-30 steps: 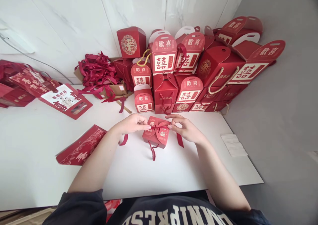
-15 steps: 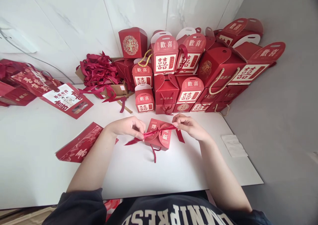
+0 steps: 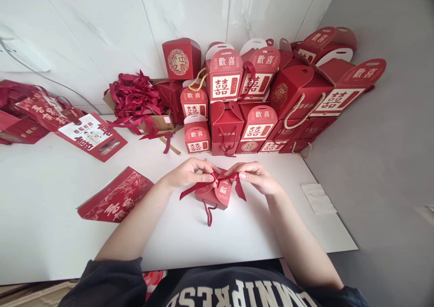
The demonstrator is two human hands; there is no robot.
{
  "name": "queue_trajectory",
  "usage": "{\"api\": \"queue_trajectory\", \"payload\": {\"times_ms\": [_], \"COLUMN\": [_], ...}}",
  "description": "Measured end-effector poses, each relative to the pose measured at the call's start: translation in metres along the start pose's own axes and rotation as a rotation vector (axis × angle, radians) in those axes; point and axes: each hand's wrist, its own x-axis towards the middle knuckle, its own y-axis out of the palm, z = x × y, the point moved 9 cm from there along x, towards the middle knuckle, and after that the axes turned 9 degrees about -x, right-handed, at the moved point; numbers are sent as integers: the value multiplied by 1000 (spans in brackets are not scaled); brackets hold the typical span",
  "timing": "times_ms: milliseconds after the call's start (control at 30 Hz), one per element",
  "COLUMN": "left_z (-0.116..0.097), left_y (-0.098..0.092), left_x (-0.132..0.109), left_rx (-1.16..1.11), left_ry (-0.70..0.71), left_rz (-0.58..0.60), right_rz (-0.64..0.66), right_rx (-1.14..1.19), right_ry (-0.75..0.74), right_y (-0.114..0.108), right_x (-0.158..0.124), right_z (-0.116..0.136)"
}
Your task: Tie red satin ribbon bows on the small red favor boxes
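A small red box [image 3: 219,197] stands on the white counter [image 3: 203,243], directly in front of the person and well apart from the stack [image 3: 257,103] of finished boxes at the wall. A red ribbon [image 3: 222,177] is gathered over its closed top flaps. The left hand [image 3: 188,173] is pinched shut on the ribbon's left part and the right hand [image 3: 258,178] on its right part, with the fingertips nearly meeting above the box. One tail is stretched out to the left over the counter; the other hangs at the box's right side. A cord [image 3: 207,213] dangles from the front of the box.

A bow appears to be in the making. For a neat result, both loops should be drawn outward with equal, gentle pull, so that the knot is seated on the middle of the flaps and the light box is not tipped or dragged. The ribbon should be held flat between the fingertips, not twisted. The tails should be kept clear of the loops, and the cord should be left free below. Whether the knot is already tight cannot be told, since it is partly hidden by the fingers.
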Motion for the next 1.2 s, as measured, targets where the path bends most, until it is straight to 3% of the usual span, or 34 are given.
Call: {"api": "queue_trajectory", "payload": {"times_ms": [267, 533, 767, 900, 1033, 1200], "left_z": [8, 1, 0, 1, 5, 8], "left_y": [-8, -2, -1, -3, -6, -3], "left_x": [1, -1, 0, 0, -2, -3], "left_rx": [111, 308, 465, 419, 393, 211], "left_ry": [-116, -111, -95, -122, -148, -142], "left_rz": [-113, -77, -81, -109, -142, -162], "right_rz": [-144, -143, -130, -119, -223, -307], "right_rx": [-175, -488, -930, -863, -650, -773], "right_ry": [45, -83, -181, -149, -40, -5], "right_y": [2, 21, 42, 39, 21, 15], "right_x": [4, 7, 9, 8, 6, 8], "right_z": [-1, 14, 21, 24, 23, 18]}}
